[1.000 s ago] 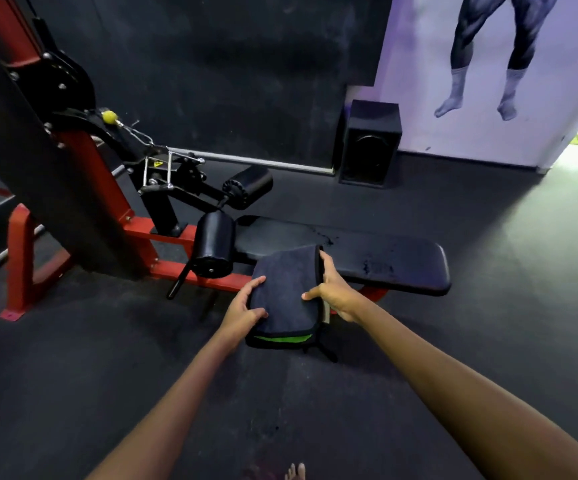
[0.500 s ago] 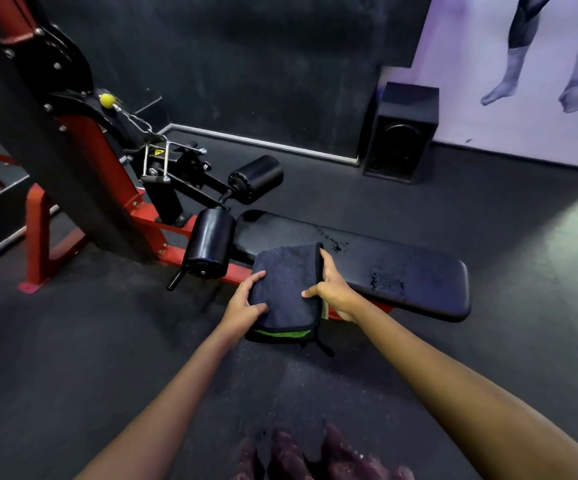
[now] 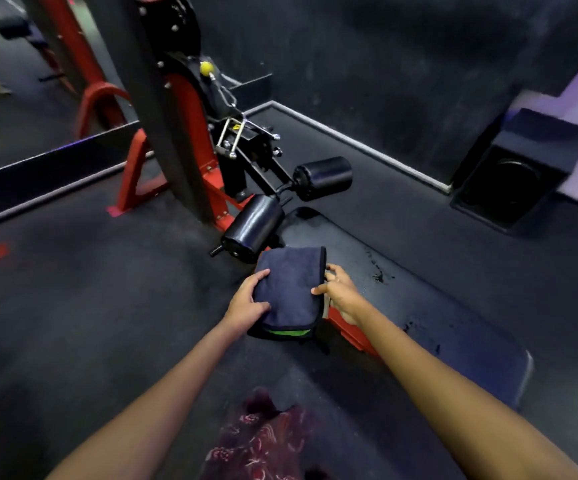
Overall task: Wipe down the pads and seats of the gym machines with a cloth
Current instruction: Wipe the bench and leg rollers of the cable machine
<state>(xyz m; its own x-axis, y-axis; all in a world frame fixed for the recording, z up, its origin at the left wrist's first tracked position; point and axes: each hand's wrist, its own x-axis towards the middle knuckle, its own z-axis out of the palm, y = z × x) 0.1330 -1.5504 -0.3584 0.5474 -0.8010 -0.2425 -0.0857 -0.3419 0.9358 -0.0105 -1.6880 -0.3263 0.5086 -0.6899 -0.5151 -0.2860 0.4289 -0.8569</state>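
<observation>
Since a second ago the machine has been approached: the bench [image 3: 419,306] now lies closer and runs off to the lower right, while the cloth [image 3: 289,289] is held the same way as before, folded, between both hands. No wiping stroke has been made in this time, so the task is judged to be at its start on this machine, with the cloth being brought toward the bench.

The cloth is held above the near edge of the bench, at the end by the roller pads. It is gripped at its left edge by the left hand [image 3: 246,304], thumb on top and fingers curled under. Its right edge is pinched by the right hand [image 3: 341,292], thumb on top. Whether the cloth already touches the bench cannot be told.

The cloth is a thick, soft, dark blue towel with a black hem and a green inner layer showing at the near fold. The bench is a long flat pad of smooth black vinyl, with dark wet-looking marks [image 3: 379,277] to the right of the cloth. Two roller pads [image 3: 252,228] beyond the cloth are glossy black cylinders, carried on a red steel frame [image 3: 190,109].
</observation>
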